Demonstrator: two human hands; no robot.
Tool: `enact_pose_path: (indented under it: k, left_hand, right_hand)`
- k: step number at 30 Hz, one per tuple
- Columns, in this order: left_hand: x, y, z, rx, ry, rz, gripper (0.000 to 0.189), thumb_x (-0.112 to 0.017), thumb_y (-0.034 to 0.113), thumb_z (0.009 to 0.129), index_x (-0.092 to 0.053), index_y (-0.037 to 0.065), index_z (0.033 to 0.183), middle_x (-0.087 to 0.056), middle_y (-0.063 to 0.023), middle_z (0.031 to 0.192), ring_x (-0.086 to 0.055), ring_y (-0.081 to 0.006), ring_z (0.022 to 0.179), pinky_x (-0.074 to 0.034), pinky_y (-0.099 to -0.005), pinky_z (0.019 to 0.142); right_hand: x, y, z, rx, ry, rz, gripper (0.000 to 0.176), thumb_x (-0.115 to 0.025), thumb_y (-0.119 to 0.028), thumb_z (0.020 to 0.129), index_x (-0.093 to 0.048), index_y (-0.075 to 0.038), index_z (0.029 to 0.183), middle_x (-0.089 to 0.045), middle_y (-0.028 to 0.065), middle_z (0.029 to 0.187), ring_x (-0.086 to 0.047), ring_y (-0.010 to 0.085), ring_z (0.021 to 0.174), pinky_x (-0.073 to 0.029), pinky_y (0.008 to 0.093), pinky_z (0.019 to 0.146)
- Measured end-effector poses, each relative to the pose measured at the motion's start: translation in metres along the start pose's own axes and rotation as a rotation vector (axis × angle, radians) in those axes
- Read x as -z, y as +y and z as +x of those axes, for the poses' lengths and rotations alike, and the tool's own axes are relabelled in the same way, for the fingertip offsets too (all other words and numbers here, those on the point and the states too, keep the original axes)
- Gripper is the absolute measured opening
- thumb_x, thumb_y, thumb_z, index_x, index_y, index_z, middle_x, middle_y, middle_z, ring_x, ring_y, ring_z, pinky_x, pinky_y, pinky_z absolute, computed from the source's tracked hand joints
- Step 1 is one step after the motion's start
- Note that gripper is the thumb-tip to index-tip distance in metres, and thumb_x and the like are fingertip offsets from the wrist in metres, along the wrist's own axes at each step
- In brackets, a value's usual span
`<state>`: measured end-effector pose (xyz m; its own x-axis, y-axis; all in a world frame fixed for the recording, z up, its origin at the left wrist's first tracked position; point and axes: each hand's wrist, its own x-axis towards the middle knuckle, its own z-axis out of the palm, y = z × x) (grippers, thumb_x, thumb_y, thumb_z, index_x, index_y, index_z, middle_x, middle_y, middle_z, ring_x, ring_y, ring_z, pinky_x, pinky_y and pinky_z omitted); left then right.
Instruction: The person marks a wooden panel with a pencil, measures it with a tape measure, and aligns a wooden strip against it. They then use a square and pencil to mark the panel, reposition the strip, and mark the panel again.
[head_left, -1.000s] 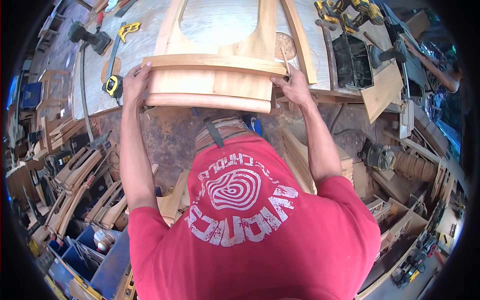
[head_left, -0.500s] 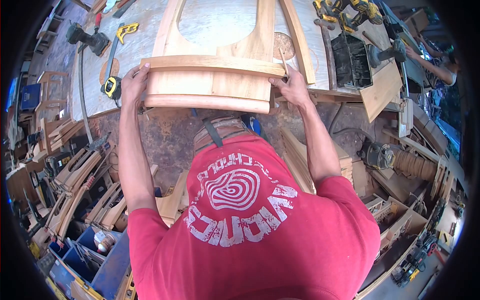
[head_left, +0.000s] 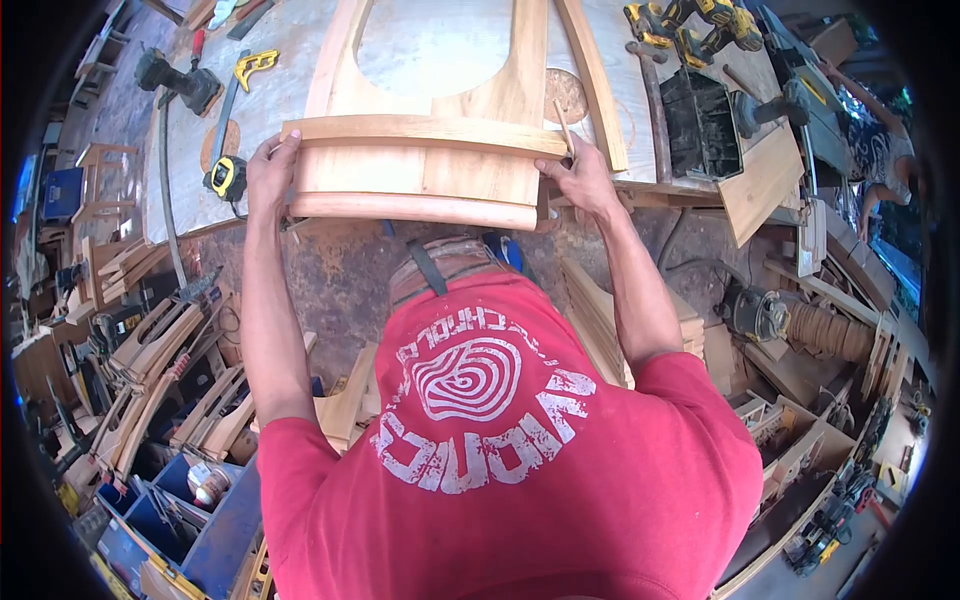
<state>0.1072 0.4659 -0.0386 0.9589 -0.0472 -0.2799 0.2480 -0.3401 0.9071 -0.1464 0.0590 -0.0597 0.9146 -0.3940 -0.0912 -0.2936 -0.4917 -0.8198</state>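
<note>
A curved wooden strip lies across the near end of a wooden frame with a rounded opening. My left hand grips the strip's left end, thumb on top. At the other end, my right hand pinches the strip between thumb and fingers. A thin pencil-like stick sticks up from the right hand's fingers. Below the strip, a pale wooden panel and a rounded lower rail face me at the bench edge.
On the workbench lie a tape measure, a yellow-handled square, a cordless tool, a hammer and a loose wooden bar. A black bin and drills are at right. Another person stands far right.
Both hands keep their hold on the strip, which has shifted only very slightly. At far right, the other person's arms and body have changed position.
</note>
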Motion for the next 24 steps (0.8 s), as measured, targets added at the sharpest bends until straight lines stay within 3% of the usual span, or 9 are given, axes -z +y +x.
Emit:
enact_pose_path:
  k: [5, 8, 10, 16, 17, 20, 24]
  left_hand:
    - [-0.006, -0.010, -0.001, -0.291, 0.258, 0.342, 0.071, -0.080, 0.045, 0.088, -0.060, -0.007, 0.132, -0.067, -0.0273, 0.125, -0.067, -0.0317, 0.111, -0.052, -0.0414, 0.096]
    - [-0.009, -0.006, -0.006, -0.434, 0.340, 0.563, 0.063, -0.079, 0.042, 0.089, -0.062, -0.004, 0.129, -0.066, -0.0269, 0.126, -0.067, -0.0312, 0.110, -0.052, -0.0414, 0.095]
    - [-0.013, -0.001, -0.009, -0.375, 0.311, 0.505, 0.060, -0.077, 0.041, 0.091, -0.062, -0.003, 0.129, -0.070, -0.0247, 0.118, -0.069, -0.0302, 0.106, -0.053, -0.0401, 0.092]
    - [-0.017, 0.009, -0.025, -0.160, 0.267, 0.330, 0.068, -0.075, 0.042, 0.094, -0.055, -0.010, 0.133, -0.071, -0.0277, 0.116, -0.070, -0.0286, 0.107, -0.053, -0.0370, 0.094]
    - [-0.016, 0.009, -0.022, -0.146, 0.246, 0.335, 0.070, -0.074, 0.043, 0.094, -0.054, -0.011, 0.134, -0.070, -0.0290, 0.118, -0.070, -0.0284, 0.109, -0.053, -0.0368, 0.095]
    - [-0.011, 0.002, -0.014, -0.097, 0.181, 0.300, 0.074, -0.074, 0.044, 0.094, -0.052, -0.012, 0.137, -0.070, -0.0285, 0.119, -0.068, -0.0272, 0.111, -0.052, -0.0356, 0.096]
    - [0.002, -0.012, 0.001, -0.050, 0.096, 0.200, 0.077, -0.075, 0.046, 0.094, -0.052, -0.012, 0.138, -0.070, -0.0235, 0.117, -0.066, -0.0244, 0.109, -0.051, -0.0341, 0.097]
  right_hand:
    - [0.001, -0.003, 0.001, -0.010, -0.025, 0.036, 0.058, -0.082, -0.021, 0.084, -0.061, 0.000, 0.134, -0.073, 0.0208, 0.101, -0.067, 0.0314, 0.089, -0.051, 0.0427, 0.084]
    - [-0.002, 0.003, 0.002, 0.004, -0.042, 0.067, 0.057, -0.081, -0.021, 0.085, -0.061, 0.001, 0.133, -0.073, 0.0200, 0.099, -0.066, 0.0304, 0.086, -0.051, 0.0419, 0.082]
    - [-0.002, 0.011, 0.005, 0.070, -0.033, 0.069, 0.056, -0.081, -0.022, 0.085, -0.062, 0.000, 0.132, -0.073, 0.0184, 0.096, -0.065, 0.0286, 0.082, -0.051, 0.0409, 0.080]
    - [0.010, -0.012, 0.004, -0.092, -0.154, -0.018, 0.051, -0.080, -0.023, 0.086, -0.063, 0.000, 0.128, -0.072, 0.0202, 0.096, -0.066, 0.0307, 0.086, -0.052, 0.0417, 0.083]
    - [0.012, -0.015, 0.002, 0.021, -0.108, 0.004, 0.048, -0.079, -0.023, 0.087, -0.064, -0.001, 0.127, -0.072, 0.0215, 0.097, -0.067, 0.0327, 0.089, -0.051, 0.0424, 0.084]
    - [0.014, -0.011, 0.007, 0.058, -0.129, -0.026, 0.044, -0.080, -0.018, 0.088, -0.064, 0.001, 0.124, -0.074, 0.0119, 0.093, -0.062, 0.0164, 0.076, -0.051, 0.0345, 0.073]
    - [0.014, -0.021, 0.002, 0.023, -0.118, -0.008, 0.040, -0.081, -0.019, 0.087, -0.066, 0.001, 0.118, -0.065, 0.0085, 0.077, -0.055, 0.0175, 0.069, -0.047, 0.0357, 0.066]
